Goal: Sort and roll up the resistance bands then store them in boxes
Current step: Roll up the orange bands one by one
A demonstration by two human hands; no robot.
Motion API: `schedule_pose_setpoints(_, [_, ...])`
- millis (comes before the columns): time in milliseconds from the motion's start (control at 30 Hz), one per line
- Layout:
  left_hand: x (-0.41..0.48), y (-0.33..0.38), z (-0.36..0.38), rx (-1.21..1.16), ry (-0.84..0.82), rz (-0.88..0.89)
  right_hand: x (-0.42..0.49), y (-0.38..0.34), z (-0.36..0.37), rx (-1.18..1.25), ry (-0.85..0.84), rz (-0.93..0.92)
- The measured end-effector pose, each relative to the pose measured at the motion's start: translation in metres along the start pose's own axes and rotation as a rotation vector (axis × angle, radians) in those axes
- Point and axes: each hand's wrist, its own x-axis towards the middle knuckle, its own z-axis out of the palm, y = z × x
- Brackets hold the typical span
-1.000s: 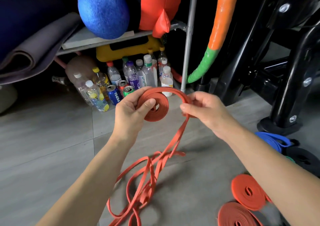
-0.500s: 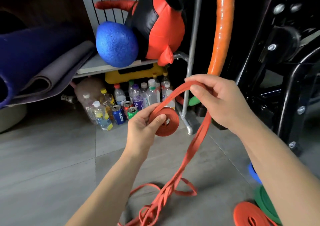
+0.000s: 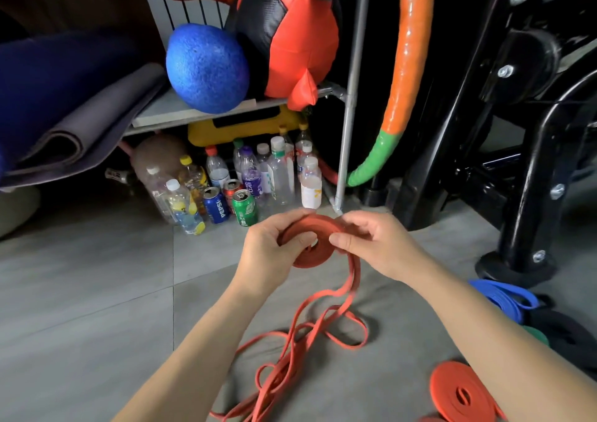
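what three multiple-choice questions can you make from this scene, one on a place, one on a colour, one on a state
1. Where does the finished orange roll lie?
A in a box
B on the floor, lower right
C on a chair

2. What colour is the ball on the shelf?
A green
B blue
C yellow

3. What state is the band held by the left hand and right hand?
A fully rolled
B lying untouched
C partly rolled

Key: 1 B, it lies flat on the grey tiles; 2 B, its surface is plainly blue; 3 C, both hands grip a coil while its tail trails loose on the floor.
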Motion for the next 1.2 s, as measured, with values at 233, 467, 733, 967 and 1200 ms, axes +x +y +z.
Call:
schedule_pose_setpoints(233, [-0.003,-0.004,0.004,-0.008,-0.019,-0.035,0.0,0.007,0.003,0.078,0.0,0.069])
schedule_pose_setpoints(467, [-0.007,-0.012,0.009,-0.019,-0.08,-0.243,-0.002,0.014,0.007,-0.036,-0.038,0.085])
schedule_pose_setpoints(733, [-0.007,-0.013,0.013,-0.251,0.042,-0.394,-0.003,0.023,0.017,0.062,0.018,0.152])
schedule_pose_setpoints(967, [-0.008,-0.019,0.017,-0.375,0.2,-0.418,-0.005,0.03,0.034,0.117,0.066,0.162])
schedule_pose_setpoints(1200, [-0.01,-0.027,0.011,-0.214,0.041,-0.389,-0.004,0.033,0.026,0.0,0.048,0.14])
